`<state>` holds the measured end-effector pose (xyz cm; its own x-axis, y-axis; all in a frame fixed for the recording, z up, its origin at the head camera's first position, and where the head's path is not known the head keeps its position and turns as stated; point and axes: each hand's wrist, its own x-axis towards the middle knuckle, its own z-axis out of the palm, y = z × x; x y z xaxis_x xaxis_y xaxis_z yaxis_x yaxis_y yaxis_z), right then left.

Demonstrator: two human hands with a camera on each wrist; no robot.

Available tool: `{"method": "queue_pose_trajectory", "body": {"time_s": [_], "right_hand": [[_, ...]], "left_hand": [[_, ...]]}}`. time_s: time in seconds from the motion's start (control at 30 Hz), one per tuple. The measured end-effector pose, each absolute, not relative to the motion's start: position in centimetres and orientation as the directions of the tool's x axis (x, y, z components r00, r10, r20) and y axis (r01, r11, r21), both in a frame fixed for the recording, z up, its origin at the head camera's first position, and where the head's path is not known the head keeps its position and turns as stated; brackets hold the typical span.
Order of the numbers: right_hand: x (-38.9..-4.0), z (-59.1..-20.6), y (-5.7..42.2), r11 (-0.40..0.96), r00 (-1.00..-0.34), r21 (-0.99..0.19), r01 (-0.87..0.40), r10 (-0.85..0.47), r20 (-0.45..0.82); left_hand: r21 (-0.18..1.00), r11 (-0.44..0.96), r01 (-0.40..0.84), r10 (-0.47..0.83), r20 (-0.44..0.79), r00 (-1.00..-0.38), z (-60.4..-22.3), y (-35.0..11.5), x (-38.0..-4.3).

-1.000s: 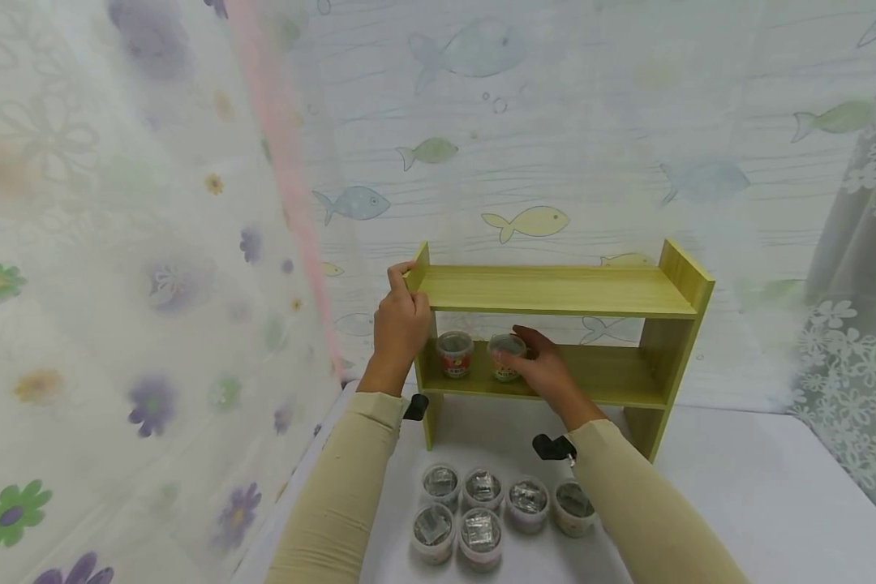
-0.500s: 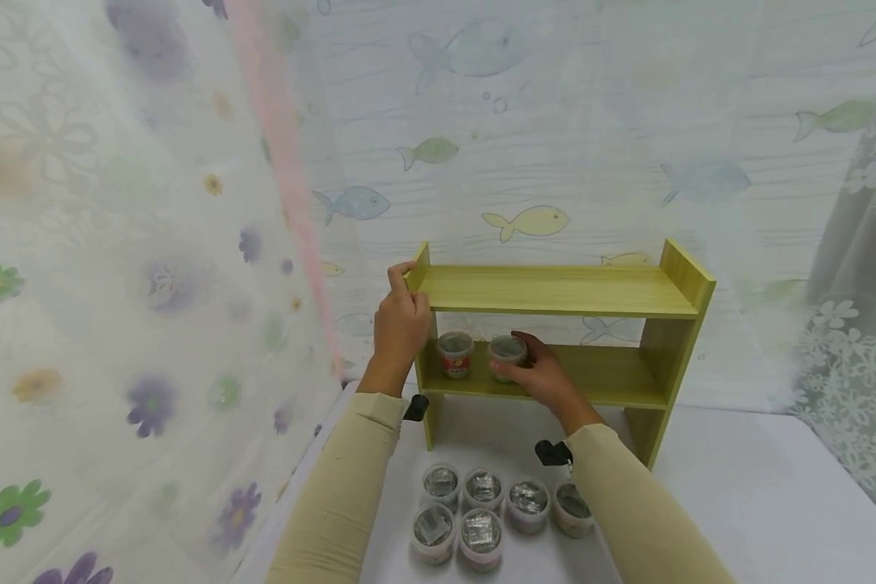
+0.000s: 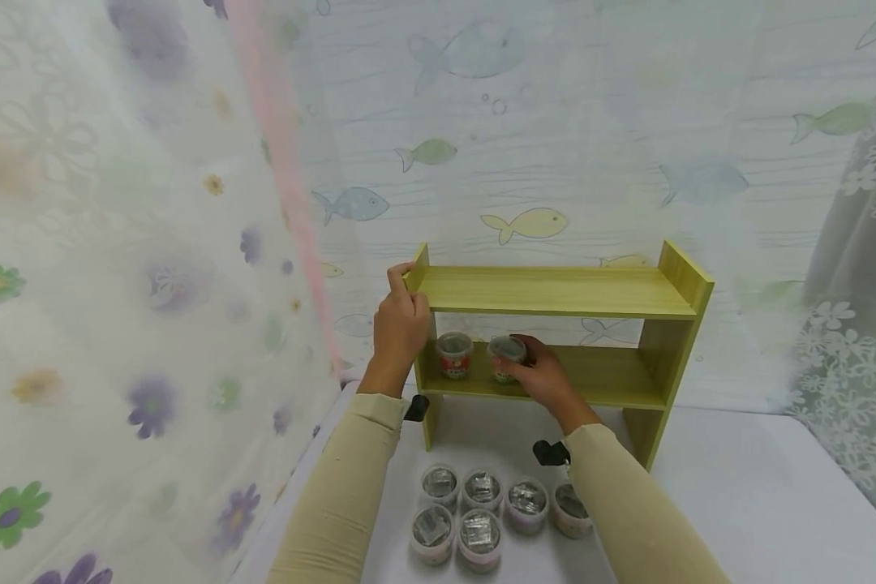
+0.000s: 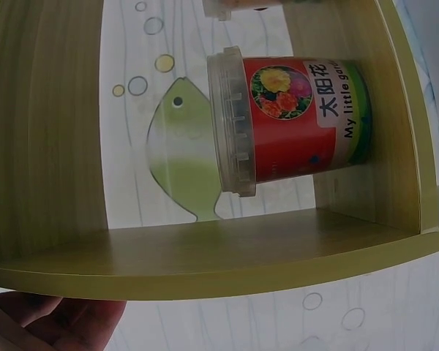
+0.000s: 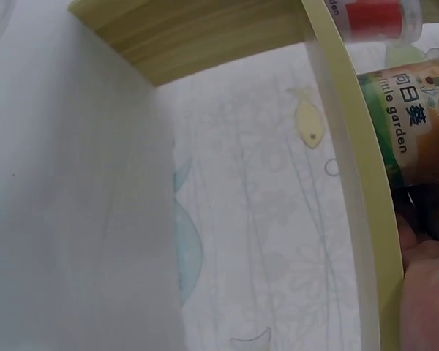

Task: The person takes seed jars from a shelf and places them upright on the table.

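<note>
A small two-tier wooden shelf (image 3: 555, 289) stands on the white table. My left hand (image 3: 401, 328) grips the upper part of its left side panel; in the left wrist view its curled fingers (image 4: 73, 322) show beyond the panel's edge. On the middle board, at the left end, a plastic cup with a red flower label (image 4: 289, 121) stands upright. My right hand (image 3: 543, 375) holds a second lidded cup, orange-labelled (image 5: 417, 121), just right of the red one, thumb in front and fingers behind. This cup's base is right at the board's front edge in the right wrist view.
Several lidded cups (image 3: 480, 531) with small silvery packets under their lids are grouped on the white table (image 3: 737, 495) in front of the shelf. Behind hangs a fish-print curtain (image 3: 577, 162); a flowered curtain (image 3: 153, 324) is on the left.
My right thumb has shifted slightly down across the orange-labelled cup, which stays almost in place on the board. The left hand has not moved.
</note>
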<state>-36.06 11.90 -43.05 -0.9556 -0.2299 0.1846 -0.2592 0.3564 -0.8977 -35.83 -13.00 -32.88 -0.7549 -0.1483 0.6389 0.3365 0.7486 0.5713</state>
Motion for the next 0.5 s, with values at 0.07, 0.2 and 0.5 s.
{"method": "queue_pose_trajectory", "body": {"time_s": [0.07, 0.2, 0.5], "right_hand": [[-36.04, -43.12, 11.93, 0.344, -0.957, -0.905, -0.251, -0.227, 0.180], [-36.07, -43.27, 12.11, 0.317, -0.958, -0.916, -0.245, -0.224, 0.179], [-36.21, -42.86, 12.49, 0.327, -0.950, -0.906, -0.268, -0.245, 0.193]], "left_hand": [[0.573, 0.747, 0.337, -0.149, 0.639, -0.755, -32.91, -12.99, -35.82], [0.573, 0.746, 0.340, -0.150, 0.642, -0.752, -33.02, -12.98, -35.87], [0.560, 0.751, 0.351, -0.144, 0.657, -0.740, -33.10, -13.05, -36.09]]}}
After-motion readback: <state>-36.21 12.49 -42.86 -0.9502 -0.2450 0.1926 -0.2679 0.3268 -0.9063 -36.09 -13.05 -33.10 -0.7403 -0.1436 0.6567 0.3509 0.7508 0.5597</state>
